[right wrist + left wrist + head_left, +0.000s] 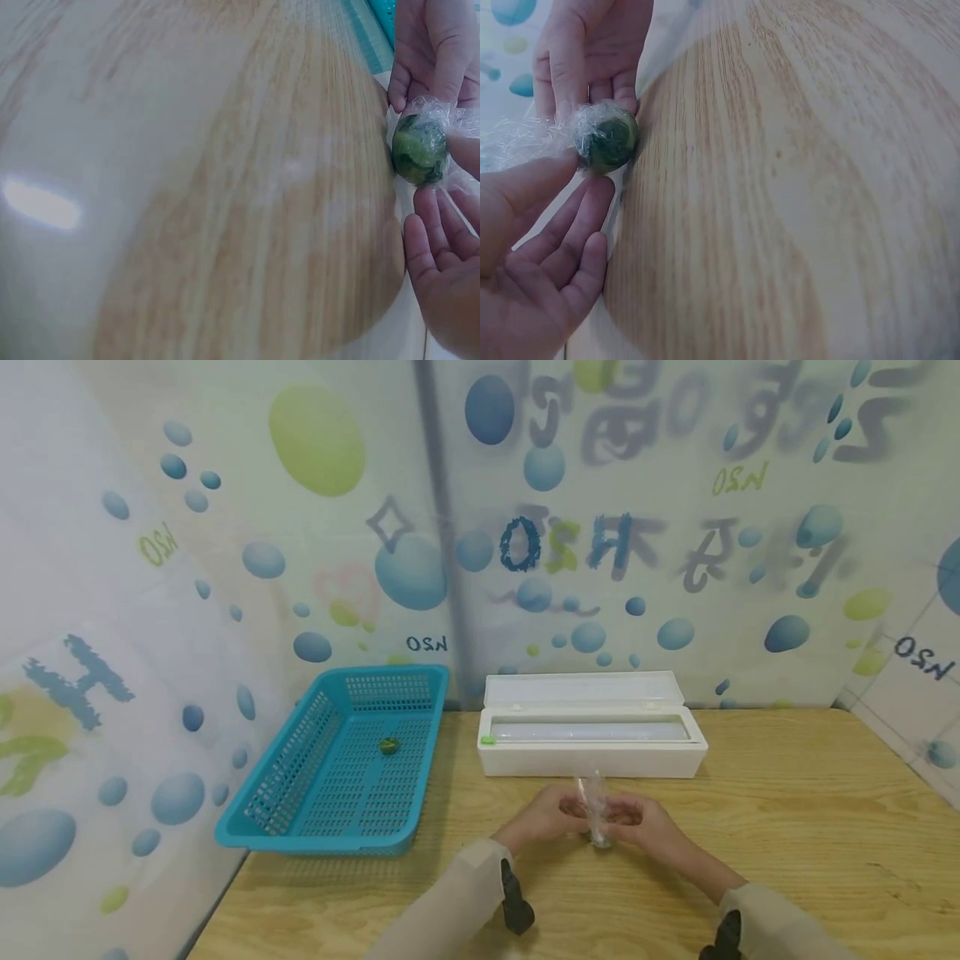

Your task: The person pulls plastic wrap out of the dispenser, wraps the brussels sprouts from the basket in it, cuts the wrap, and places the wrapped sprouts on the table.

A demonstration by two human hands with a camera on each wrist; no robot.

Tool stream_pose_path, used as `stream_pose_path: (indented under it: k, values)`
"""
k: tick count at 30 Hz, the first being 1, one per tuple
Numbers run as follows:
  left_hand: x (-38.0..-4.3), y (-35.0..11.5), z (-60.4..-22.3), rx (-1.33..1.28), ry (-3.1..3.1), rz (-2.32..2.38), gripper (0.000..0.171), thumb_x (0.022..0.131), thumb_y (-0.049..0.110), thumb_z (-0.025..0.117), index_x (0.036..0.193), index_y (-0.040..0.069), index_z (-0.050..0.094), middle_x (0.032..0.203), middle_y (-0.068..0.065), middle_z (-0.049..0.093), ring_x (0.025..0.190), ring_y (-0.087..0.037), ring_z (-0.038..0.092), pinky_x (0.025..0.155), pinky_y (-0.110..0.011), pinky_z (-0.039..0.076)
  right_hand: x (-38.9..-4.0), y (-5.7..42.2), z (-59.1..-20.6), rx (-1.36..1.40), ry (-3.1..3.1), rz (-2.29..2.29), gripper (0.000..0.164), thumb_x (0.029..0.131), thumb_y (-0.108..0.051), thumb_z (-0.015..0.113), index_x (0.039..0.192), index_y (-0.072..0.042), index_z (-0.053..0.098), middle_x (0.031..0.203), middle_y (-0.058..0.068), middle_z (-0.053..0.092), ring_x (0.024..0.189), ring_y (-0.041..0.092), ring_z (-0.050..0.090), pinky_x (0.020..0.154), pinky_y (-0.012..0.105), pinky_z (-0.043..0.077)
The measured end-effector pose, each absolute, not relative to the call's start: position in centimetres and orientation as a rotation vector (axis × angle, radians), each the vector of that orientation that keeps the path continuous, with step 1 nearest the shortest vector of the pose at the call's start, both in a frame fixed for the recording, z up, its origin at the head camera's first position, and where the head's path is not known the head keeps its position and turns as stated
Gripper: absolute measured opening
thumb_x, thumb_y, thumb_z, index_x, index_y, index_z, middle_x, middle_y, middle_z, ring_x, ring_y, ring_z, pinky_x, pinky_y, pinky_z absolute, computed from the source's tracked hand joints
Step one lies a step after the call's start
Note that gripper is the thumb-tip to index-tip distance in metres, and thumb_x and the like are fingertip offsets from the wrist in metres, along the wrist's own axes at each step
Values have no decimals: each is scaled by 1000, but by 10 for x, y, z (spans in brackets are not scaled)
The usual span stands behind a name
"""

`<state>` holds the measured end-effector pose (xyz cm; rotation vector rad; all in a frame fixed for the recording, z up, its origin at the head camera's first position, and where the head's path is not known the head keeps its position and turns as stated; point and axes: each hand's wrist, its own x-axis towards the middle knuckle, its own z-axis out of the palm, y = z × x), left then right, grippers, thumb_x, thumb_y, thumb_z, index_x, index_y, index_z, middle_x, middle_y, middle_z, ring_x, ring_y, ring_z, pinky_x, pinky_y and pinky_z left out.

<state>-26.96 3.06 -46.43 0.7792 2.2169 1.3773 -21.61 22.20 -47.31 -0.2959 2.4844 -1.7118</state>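
Hands (547,818) (645,822) pinching film-wrapped green ball (611,144) | white box (592,762), lid up, just behind | blue basket (315,842) left, green piece (388,746) inside

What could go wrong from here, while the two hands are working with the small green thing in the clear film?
The round green thing might slip from between the left hand and the right hand and roll over the table. The clear film is bunched up in creases, so it might tear or come undone. The white box stands just behind the hands with its lid open, so a hand might knock it.
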Motion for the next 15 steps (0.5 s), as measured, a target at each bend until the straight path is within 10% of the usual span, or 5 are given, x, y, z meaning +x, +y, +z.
stream_pose_path:
  k: [7, 15]
  values:
    - [-273, 27, -465, 835, 2108, 1328, 20, 84, 11, 62, 103, 3, 67, 92, 3, 67, 85, -3, 57, 78, -21, 44, -216, 222, -472, -227, 2505, -1675, 43, 83, -22, 68, 114, 6, 57, 107, 15, 62, 93, 22, 59, 73, 25, 49]
    - [-267, 32, -462, 756, 2213, 1334, 19, 81, 27, 71, 89, 10, 69, 81, 8, 64, 73, -4, 55, 64, -21, 46, -213, 222, -470, -241, 2546, -1657, 38, 83, -19, 69, 109, 8, 60, 103, 17, 62, 88, 21, 59, 69, 25, 49]
